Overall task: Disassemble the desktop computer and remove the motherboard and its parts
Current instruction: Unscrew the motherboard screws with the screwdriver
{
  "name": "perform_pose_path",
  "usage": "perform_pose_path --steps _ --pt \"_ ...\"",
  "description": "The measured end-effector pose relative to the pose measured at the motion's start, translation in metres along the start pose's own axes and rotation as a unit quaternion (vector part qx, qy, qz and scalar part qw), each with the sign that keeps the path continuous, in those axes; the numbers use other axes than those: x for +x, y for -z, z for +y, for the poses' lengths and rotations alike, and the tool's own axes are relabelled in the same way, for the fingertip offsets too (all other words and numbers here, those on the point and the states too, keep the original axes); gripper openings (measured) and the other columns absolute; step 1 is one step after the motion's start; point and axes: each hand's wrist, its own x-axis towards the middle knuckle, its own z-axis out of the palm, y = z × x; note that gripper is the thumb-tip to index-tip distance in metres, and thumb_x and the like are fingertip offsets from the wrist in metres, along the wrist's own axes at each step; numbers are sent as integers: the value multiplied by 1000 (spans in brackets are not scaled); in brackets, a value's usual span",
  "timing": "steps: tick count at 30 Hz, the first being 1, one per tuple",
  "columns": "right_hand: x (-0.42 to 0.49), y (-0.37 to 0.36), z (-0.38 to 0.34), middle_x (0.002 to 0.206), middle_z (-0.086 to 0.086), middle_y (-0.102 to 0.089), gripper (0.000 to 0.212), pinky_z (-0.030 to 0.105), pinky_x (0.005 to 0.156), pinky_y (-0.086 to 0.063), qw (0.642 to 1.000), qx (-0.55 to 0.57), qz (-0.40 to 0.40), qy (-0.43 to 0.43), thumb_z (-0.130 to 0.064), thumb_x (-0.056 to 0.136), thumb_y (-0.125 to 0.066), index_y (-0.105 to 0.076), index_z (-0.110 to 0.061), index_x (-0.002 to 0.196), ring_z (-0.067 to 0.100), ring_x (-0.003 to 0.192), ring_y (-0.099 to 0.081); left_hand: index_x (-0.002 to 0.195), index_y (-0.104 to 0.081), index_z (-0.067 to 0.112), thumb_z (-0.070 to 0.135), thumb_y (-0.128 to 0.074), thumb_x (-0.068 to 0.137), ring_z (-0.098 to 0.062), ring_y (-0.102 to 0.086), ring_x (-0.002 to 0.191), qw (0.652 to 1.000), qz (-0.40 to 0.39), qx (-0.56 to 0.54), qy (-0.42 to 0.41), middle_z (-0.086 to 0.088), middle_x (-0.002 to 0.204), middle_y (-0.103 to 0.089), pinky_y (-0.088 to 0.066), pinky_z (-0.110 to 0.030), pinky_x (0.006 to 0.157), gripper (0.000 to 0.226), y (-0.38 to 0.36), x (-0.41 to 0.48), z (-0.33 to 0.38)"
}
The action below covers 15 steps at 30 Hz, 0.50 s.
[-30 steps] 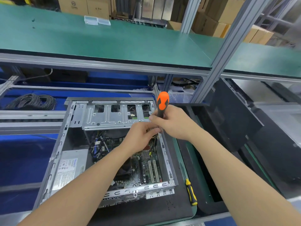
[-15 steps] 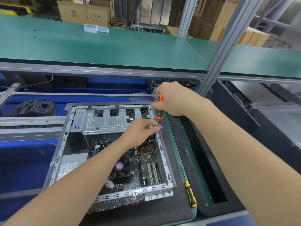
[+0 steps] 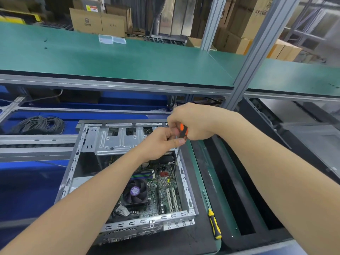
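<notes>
Open sheet-steel computer case (image 3: 70,170) is laid flat on a black mat (image 3: 191,240); the green motherboard (image 3: 166,193) is seated inside, beside a round black fan (image 3: 135,192). The ribbed orange-and-black handle of the screwdriver (image 3: 183,131) is gripped in the curled right hand (image 3: 196,123); its thin steel shaft, pinched by the left hand (image 3: 161,141), is angled down to the board

bench: green worktop (image 3: 197,162) carrying black mat (image 3: 191,238) | open computer case (image 3: 139,222) sitting on mat | yellow-black screwdriver (image 3: 213,225) lying just right of case
</notes>
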Motion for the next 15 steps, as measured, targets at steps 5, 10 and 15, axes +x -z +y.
perform_pose_path --steps 5,10,15 --pt "0 -3 -12 75 2 -56 64 33 52 -40 965 -12 153 -212 -78 92 -38 -51 -16 83 24 63 -53 94 -71 53 33 -59 104 -15 -39 58 1000 3 -3 -5 15 59 -30 -33 -21 59 25 -2 -2 3" --pt "14 -10 -16 69 2 -52 45 33 58 -43 963 74 112 -233 -44 104 -49 -45 -17 68 20 61 -54 116 -70 26 32 -59 105 -8 -28 58 1000 9 5 10 14 62 -26 -25 -25 58 17 -2 -1 -1" --pt "2 4 -15 97 2 -69 6 34 66 -50 996 8 33 -86 -27 96 -61 -61 -22 98 23 85 -63 113 -70 27 23 -59 105 -7 -28 58 1000 -13 -7 -14 15 60 -32 -28 -22 57 14 0 -5 1"
